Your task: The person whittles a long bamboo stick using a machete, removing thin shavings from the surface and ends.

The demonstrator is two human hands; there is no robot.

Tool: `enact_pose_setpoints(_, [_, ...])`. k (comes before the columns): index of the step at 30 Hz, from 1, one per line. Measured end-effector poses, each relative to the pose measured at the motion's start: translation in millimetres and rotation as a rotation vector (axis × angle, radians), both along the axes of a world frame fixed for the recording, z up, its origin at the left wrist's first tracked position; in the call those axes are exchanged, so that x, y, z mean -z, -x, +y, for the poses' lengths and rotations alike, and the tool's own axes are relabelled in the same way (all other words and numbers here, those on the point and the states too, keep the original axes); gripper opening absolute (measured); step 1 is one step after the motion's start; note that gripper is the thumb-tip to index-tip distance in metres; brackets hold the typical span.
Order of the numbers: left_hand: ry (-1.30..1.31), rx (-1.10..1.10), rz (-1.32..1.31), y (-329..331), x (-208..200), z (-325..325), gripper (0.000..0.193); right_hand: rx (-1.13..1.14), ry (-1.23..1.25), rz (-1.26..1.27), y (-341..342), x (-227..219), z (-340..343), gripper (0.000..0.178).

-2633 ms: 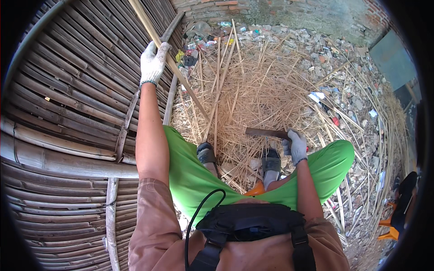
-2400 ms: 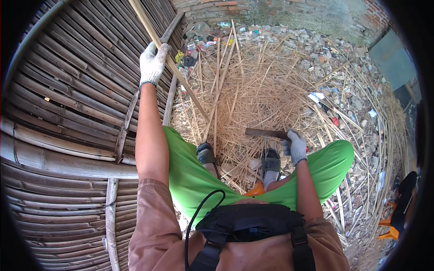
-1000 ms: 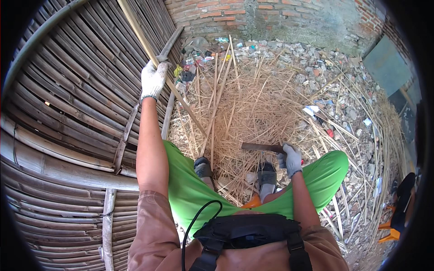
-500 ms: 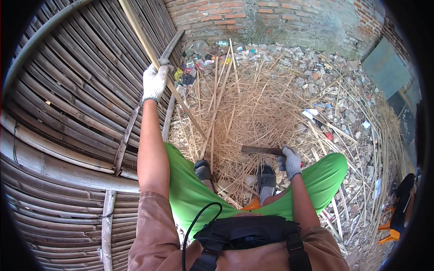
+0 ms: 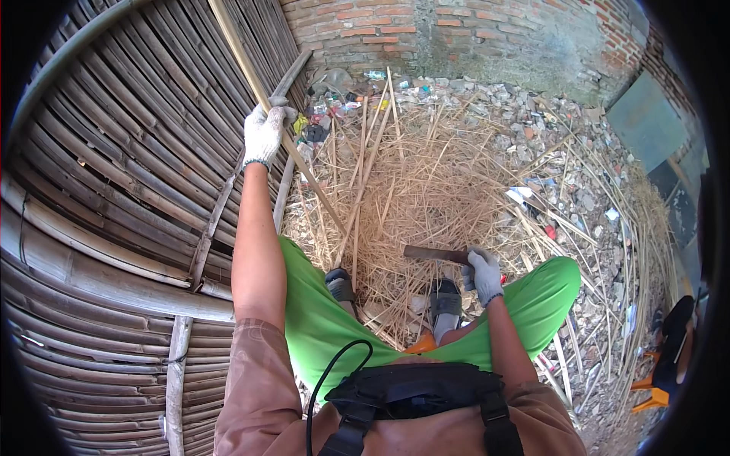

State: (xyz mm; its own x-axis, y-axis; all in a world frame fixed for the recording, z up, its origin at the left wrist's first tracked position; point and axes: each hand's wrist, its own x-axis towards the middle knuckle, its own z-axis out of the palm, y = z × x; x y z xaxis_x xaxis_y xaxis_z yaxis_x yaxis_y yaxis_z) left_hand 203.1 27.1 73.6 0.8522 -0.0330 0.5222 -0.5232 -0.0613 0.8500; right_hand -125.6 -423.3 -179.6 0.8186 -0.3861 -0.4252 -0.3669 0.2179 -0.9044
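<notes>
My gloved left hand (image 5: 265, 137) is closed around a long bamboo strip (image 5: 313, 182) at the far left. The strip slants from the top of the view down to the straw near my left foot. In my gloved right hand (image 5: 484, 273), above my right foot, is a machete (image 5: 435, 253) with a dark, flat blade pointing left. Its handle is hidden inside my fingers. The blade is apart from the bamboo strip. Beneath both lies a wide heap of bamboo shavings (image 5: 433, 175).
A bamboo-slat wall (image 5: 129, 137) rises close on my left. Ahead stands a brick wall (image 5: 380, 34) with rubble (image 5: 525, 121) along its foot. Several loose bamboo strips (image 5: 375, 144) lie ahead. At the right are a leaning grey panel (image 5: 646, 121) and an orange stool (image 5: 650, 397) beside another person.
My left hand and the strip's upper end have shifted slightly right. My right hand and the machete have moved slightly left.
</notes>
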Motion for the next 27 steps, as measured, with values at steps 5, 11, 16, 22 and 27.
enact_pose_setpoints(5, [0.044,0.077,0.035,7,-4,-4,0.023,-0.008,0.001,-0.016,2,-7,5,0.039])
enact_pose_setpoints(11, [0.072,0.109,0.091,16,-8,-8,0.023,-0.003,-0.006,-0.014,2,-11,8,0.037])
enact_pose_setpoints(16, [0.115,0.077,0.151,8,-5,-9,0.021,-0.026,-0.002,-0.011,2,-17,10,0.037])
enact_pose_setpoints(22, [0.186,0.112,0.181,-10,15,-29,0.019,-0.201,-0.179,0.012,4,-32,23,0.04])
enact_pose_setpoints(27, [-0.169,0.036,0.341,-35,57,-48,0.017,-0.356,-0.305,0.082,6,-22,59,0.038])
